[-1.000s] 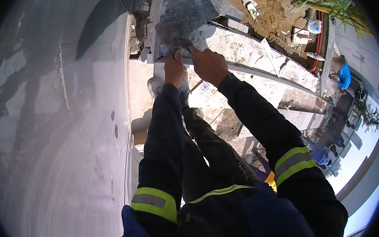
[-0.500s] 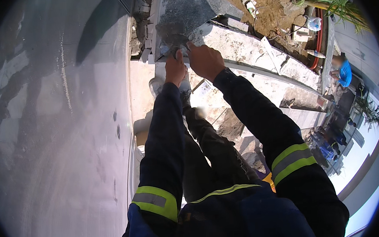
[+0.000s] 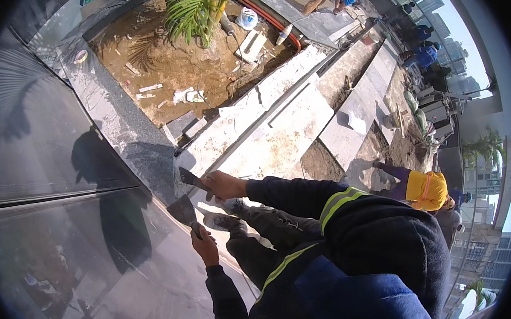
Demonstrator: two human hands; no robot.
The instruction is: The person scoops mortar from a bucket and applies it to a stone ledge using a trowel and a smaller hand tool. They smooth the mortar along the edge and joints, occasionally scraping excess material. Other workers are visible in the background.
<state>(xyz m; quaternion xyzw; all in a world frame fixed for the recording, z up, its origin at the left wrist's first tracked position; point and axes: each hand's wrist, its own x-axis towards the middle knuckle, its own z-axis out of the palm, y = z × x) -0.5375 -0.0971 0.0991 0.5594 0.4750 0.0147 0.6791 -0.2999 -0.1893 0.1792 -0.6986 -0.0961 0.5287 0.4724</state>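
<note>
At your eleven o'clock, a soil bed is carrying a white bag, pale strips and a crumpled white scrap.

Bright sun shines in from the right, because the shadows fall to the left. A big dark shadow lies on the shiny gray panel, with leafy shade farther up. The pale stone slab glares almost white. The right hand looks sunny and clear. Far-off people look fuzzy. Straight things bend near the round black edge.
</note>
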